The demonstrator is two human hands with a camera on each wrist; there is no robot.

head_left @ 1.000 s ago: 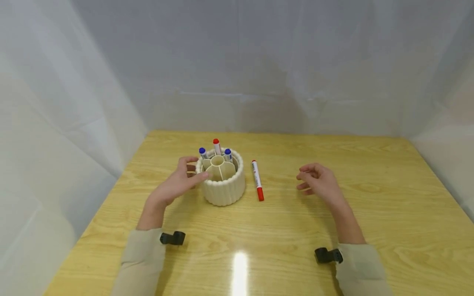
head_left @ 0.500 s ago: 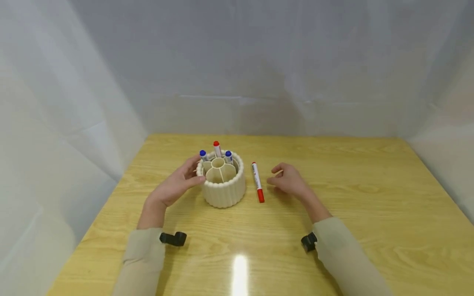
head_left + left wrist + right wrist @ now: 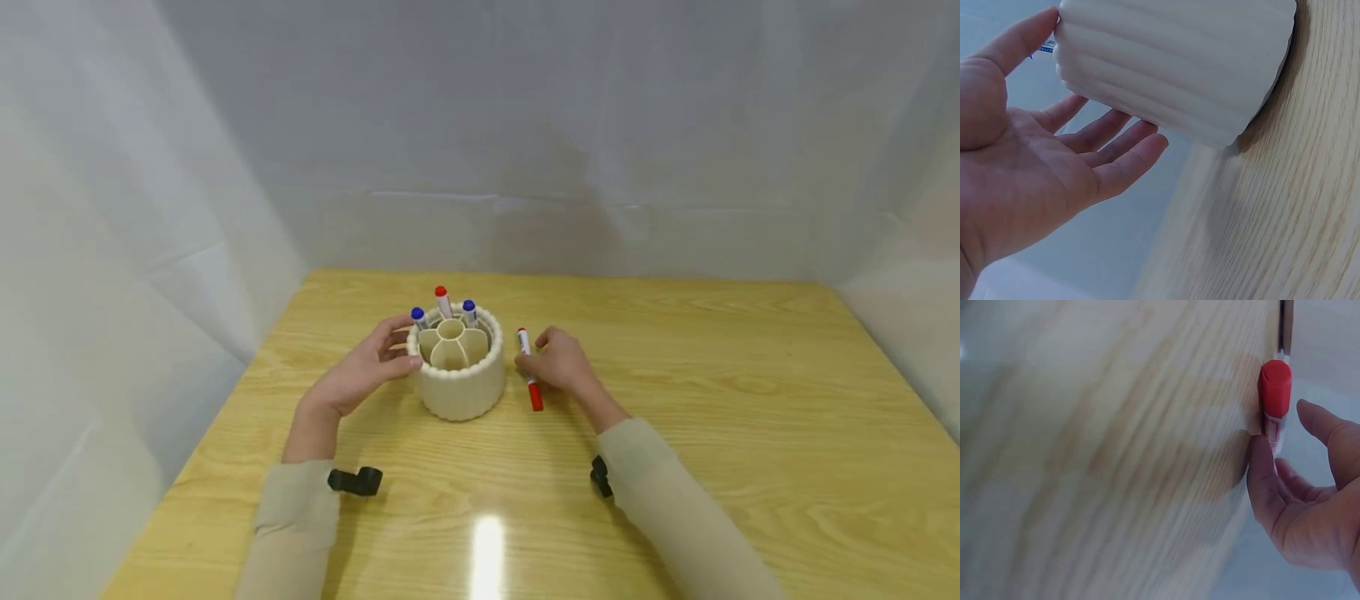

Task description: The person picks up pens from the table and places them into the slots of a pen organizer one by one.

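The right hand (image 3: pixel 558 362) has crossed the table (image 3: pixel 750 433) from well off to the right and now sits at the red marker (image 3: pixel 529 369) lying just to the right of the holder (image 3: pixel 460 367). A second ago that hand hovered far from the marker with loosely curled fingers; half a second ago it was just beside it; now its fingers are curling about the barrel, the far end and the red cap poking out on either side of the hand. The right wrist view shows the thumb at the barrel just behind the red cap (image 3: pixel 1275 387) and the fingers (image 3: pixel 1329 434) arched over it with a gap left, so the pinch looks only half made and the marker still lies flat on the wood where it lay before. The left hand (image 3: pixel 363 373) has hardly moved: it stays open against the holder's left side, the thumb (image 3: pixel 1016 44) up at the rim and the straight fingers laid along the ribbed wall. The holder itself has kept its place, with two blue-capped markers (image 3: pixel 417 316) and a red-capped one (image 3: pixel 442 300) standing in its back compartments and the front and centre ones empty. Judging by this, the reach is over and the pick-up of the loose marker is just starting, with the holder steadied for it.
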